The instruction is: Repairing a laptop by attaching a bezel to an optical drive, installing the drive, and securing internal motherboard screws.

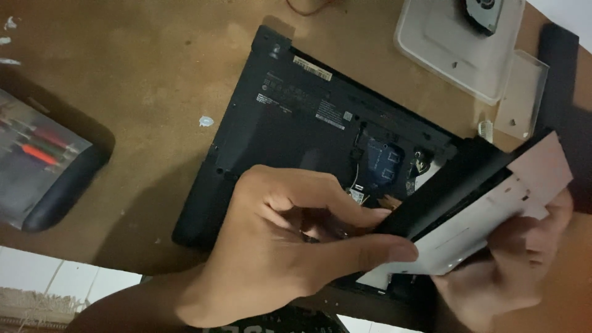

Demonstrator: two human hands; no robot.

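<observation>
Optical drive [487,203], a slim black-edged silver slab, was held above the overturned laptop [290,117], left hand [290,253] pinching its near end and right hand [518,271] closed underneath for support.

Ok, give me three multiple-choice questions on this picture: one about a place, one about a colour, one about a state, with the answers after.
1. Where does the tool case lie?
A. left of the laptop
B. on the laptop
C. in the white tray

2. What colour is the laptop underside?
A. silver
B. black
C. red

3. How is the flat drive with the black edge strip held?
A. lying alone on the table
B. by the left hand only
C. between both hands

Answers:
1 A, it lies at the picture's left edge on the brown table.
2 B, the casing is black.
3 C, the left hand grips its near end and the right hand supports it from below.
</observation>
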